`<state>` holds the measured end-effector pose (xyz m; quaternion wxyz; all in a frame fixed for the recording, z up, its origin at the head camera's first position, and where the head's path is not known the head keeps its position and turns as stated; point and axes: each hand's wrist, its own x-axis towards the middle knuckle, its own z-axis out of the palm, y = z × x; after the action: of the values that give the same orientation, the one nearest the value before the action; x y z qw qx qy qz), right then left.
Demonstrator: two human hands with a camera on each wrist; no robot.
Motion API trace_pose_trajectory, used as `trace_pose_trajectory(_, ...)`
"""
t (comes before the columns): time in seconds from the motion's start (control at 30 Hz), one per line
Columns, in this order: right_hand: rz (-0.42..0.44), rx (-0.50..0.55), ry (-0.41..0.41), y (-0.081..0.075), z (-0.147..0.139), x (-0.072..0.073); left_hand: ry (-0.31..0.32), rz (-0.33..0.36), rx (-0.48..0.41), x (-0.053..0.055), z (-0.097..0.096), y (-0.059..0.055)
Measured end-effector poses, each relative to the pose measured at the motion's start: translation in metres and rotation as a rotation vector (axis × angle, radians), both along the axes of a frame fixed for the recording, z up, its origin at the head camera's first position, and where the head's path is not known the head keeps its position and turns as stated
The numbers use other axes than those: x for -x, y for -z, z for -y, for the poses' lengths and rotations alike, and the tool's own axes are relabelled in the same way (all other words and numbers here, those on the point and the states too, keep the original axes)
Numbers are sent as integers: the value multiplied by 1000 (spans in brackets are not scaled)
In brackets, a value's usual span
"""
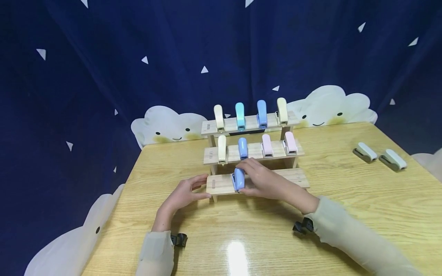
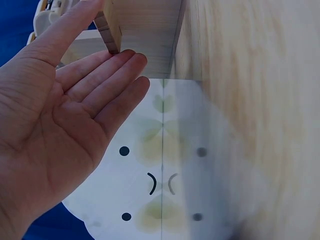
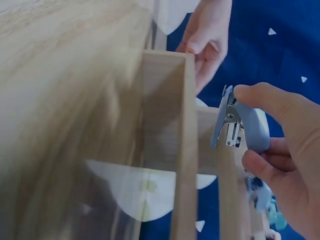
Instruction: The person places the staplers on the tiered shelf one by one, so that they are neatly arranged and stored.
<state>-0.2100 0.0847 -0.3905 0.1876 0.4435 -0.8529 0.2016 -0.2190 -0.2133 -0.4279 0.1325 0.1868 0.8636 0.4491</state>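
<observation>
My right hand (image 1: 264, 178) pinches a light blue stapler (image 1: 239, 179) between thumb and fingers, over the left part of the lowest step of a three-tier wooden rack (image 1: 221, 184). In the right wrist view, the stapler (image 3: 255, 127) shows its metal inner part, its base spread from the blue cover. At the left end of that lowest step is my left hand (image 1: 184, 195), thumb and fingertips right at the wood. Its fingers (image 2: 117, 82) look extended and hold no stapler.
Cream, teal and blue staplers (image 1: 262, 114) line the top tier. Cream, blue and pink staplers (image 1: 267, 145) stand on the middle one. Two white-and-grey staplers (image 1: 393, 160) lie on the table's right side. A dark blue curtain (image 1: 221, 50) hangs behind the table.
</observation>
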Motion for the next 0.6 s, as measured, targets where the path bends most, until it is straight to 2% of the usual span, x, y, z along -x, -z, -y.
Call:
trace_pose_trajectory(0.33, 38, -66, 10, 11, 21, 9, -1, -4, -3, 1, 0, 0)
trace_pose_trajectory(0.6, 154, -63, 22, 12, 29, 14, 5, -12, 0, 4, 0, 2)
